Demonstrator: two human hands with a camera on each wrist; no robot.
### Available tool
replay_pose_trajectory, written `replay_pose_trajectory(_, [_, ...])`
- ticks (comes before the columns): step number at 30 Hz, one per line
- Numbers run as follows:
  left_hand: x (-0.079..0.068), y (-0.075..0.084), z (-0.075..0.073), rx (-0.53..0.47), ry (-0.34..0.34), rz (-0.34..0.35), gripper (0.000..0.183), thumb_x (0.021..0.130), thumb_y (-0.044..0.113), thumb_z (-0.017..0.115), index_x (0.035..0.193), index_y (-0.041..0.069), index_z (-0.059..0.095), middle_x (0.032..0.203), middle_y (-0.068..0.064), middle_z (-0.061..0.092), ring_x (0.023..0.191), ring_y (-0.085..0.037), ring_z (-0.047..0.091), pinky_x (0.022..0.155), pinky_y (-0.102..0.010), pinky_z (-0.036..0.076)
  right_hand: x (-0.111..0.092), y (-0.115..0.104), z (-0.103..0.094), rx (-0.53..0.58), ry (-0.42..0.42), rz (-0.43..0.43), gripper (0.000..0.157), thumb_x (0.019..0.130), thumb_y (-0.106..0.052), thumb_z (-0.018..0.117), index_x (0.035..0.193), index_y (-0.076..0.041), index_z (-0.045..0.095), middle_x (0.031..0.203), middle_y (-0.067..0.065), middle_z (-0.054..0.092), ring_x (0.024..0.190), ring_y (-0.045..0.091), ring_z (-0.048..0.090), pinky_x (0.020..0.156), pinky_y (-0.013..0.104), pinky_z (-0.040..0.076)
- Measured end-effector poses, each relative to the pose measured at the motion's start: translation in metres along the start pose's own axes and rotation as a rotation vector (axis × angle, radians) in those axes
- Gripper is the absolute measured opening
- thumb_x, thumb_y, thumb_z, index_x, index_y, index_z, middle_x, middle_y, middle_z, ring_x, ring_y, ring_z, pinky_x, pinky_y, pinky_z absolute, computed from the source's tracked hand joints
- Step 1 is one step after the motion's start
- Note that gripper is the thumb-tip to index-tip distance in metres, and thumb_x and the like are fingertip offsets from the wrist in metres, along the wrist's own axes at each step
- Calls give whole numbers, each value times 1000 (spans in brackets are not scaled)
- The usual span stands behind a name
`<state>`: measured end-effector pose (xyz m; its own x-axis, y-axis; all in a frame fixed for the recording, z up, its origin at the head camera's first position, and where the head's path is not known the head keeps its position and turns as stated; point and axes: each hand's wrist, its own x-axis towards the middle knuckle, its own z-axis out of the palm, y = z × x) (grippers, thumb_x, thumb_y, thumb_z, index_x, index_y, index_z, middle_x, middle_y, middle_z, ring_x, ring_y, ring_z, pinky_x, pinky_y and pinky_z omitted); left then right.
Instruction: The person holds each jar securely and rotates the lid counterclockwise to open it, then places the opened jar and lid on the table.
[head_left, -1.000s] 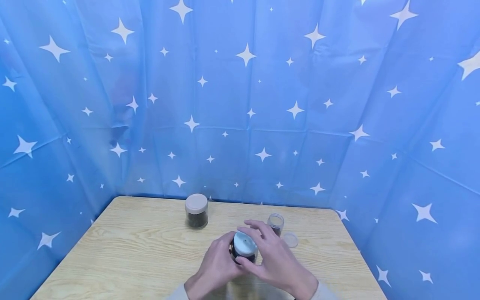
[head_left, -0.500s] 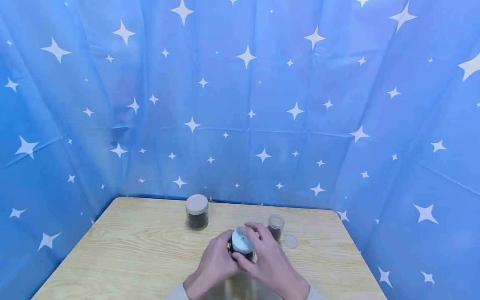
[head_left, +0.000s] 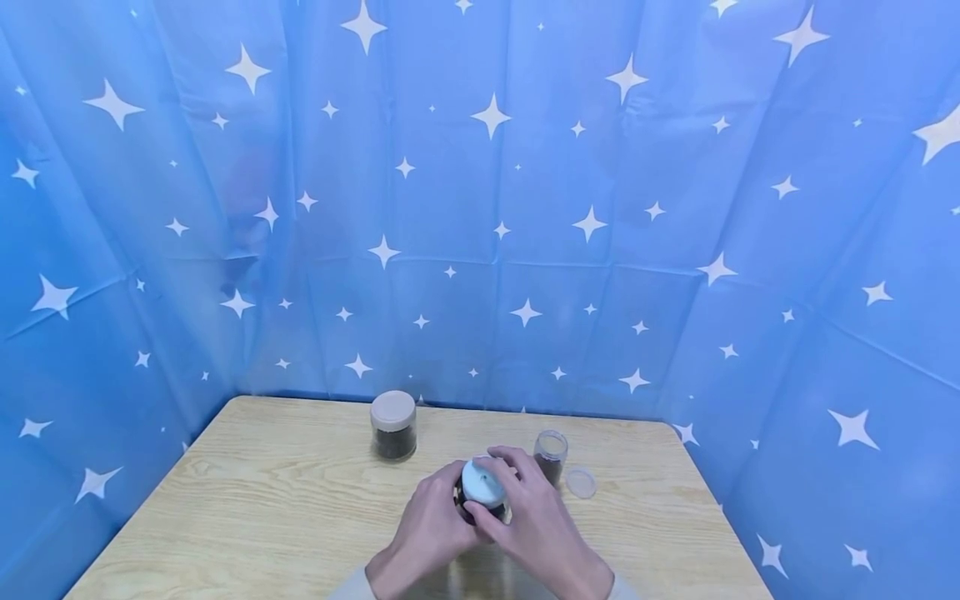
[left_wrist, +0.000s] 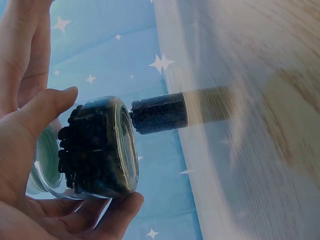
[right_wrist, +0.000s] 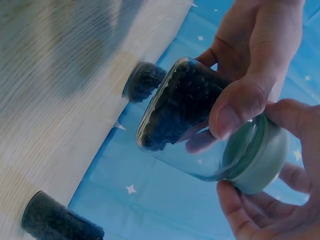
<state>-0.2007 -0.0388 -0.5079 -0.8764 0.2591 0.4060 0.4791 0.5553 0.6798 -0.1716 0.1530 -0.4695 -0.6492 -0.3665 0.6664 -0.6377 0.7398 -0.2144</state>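
My left hand grips a clear jar by its body, thumb on one side and fingers on the other. Dark pieces fill part of the jar, and its bare bottom faces the left wrist camera. On its mouth sits a round pale blue-green lid. Thumb and fingers of my right hand hold the lid by its rim, as the right wrist view of that lid confirms. Both hands keep the jar above the table, near the front. Whether the lid is threaded tight cannot be told.
On the wooden table, a jar with a pale lid and dark contents stands at back left. Behind my right hand is a lidless clear jar with dark contents; a clear disc-shaped lid lies beside it. A starry blue curtain surrounds the table.
Both hands, with the jar and lid between them, have shifted slightly left; my right hand has moved the most. The other jars and the loose disc stay where they were.
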Motion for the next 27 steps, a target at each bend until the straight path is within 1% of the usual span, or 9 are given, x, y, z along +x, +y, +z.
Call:
replay_pose_trajectory(4, [-1,2,0,9,7,3,66,72,29,104,130,12,78,115,1,84,101,-13,80,85,-31,67,0,0,-1,9,2,2,54,92,-30,102,138,-18,77,143,10,74,125,23,75,95,36,70])
replay_pose_trajectory(9, [0,4,0,0,-6,-15,67,72,31,104,131,13,78,116,1,84,103,-13,80,87,-31,67,0,0,-3,22,5,0,53,92,-29,102,138,-17,77,143,10,74,126,24,75,97,37,70])
replay_pose_trajectory(13, [1,4,0,-12,-17,-18,68,72,31,104,132,13,78,117,0,84,104,-12,80,87,-30,67,0,0,-6,49,-11,7,52,93,-27,101,139,-18,77,145,7,73,127,22,75,98,36,70])
replay_pose_trajectory(17, [1,5,0,-20,-27,-16,68,72,30,104,132,13,78,117,1,84,104,-12,80,87,-30,67,0,2,-10,89,-39,3,51,96,-24,98,141,-17,76,148,7,72,128,23,75,99,37,70])
replay_pose_trajectory(22, [3,8,0,-45,-34,-9,65,73,30,106,129,16,77,114,4,83,100,-5,75,84,-26,63,4,11,-18,163,-75,-65,51,98,-15,94,144,-18,73,152,8,69,129,25,76,101,40,70])
replay_pose_trajectory(25, [4,10,0,-55,-27,11,63,75,37,108,127,19,77,111,7,82,97,-1,73,82,-25,61,8,18,-25,204,-118,-130,51,99,-9,90,146,-19,72,154,8,68,132,26,76,105,44,69])
replay_pose_trajectory(27, [4,11,0,-57,-26,22,63,76,42,109,127,20,77,111,8,81,96,0,72,81,-24,60,10,23,-30,227,-162,-158,51,100,-9,88,147,-20,71,157,7,68,136,27,75,109,45,68])
